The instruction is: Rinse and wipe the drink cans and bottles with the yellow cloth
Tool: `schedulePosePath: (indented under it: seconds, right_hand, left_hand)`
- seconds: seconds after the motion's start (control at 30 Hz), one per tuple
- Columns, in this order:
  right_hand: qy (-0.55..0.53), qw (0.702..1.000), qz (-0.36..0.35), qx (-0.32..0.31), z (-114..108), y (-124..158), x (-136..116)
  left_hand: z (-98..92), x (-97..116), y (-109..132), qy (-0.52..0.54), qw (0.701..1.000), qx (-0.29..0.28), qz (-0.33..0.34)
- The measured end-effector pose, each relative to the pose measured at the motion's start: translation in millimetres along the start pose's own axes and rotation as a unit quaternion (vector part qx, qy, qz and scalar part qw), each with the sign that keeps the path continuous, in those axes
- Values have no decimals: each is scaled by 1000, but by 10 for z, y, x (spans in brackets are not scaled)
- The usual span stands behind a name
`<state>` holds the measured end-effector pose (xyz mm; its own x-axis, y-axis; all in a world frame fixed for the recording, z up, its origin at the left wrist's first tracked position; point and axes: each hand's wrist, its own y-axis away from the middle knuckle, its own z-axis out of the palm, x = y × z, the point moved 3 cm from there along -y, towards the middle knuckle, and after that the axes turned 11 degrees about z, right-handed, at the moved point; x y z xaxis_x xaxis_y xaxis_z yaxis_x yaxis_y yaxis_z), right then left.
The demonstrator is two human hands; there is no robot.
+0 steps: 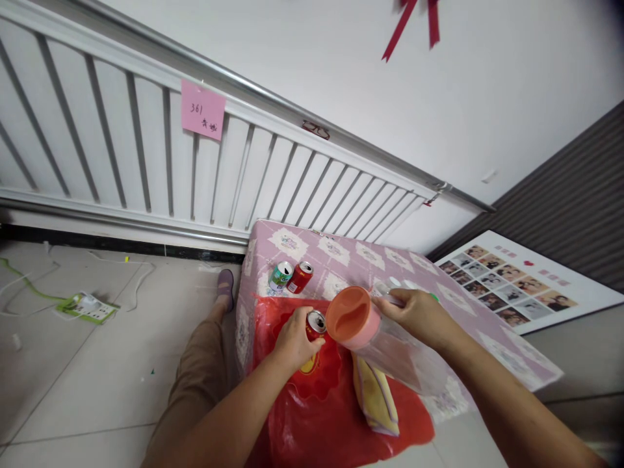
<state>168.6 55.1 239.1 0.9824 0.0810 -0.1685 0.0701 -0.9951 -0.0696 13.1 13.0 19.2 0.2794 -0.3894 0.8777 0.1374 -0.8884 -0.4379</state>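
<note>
My left hand (294,338) is closed around a red drink can (316,323) with an open top, held over a red plastic bag (316,403) on a small table. My right hand (419,314) grips a clear plastic pitcher (385,338) with an orange-pink rim, tilted so its mouth faces me, close beside the can. A green can (281,275) and a second red can (300,277) stand further back on the pink patterned tablecloth (361,260). A folded yellow cloth (375,396) lies on the red bag below the pitcher.
A white slatted radiator cover (146,169) with a pink sticky note (202,110) runs along the wall behind. A photo board (517,286) leans at right. My leg in brown trousers (199,370) is left of the table. Cables and a green packet (88,307) lie on the tiled floor.
</note>
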Motion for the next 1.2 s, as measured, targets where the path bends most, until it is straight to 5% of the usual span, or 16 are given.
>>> schedulePosePath:
  seconds: [1.2]
  right_hand:
    - [9,1000,-3,-9,8,-14,50]
  left_hand:
    - [-4,18,-7,-1,1000,-2,-4]
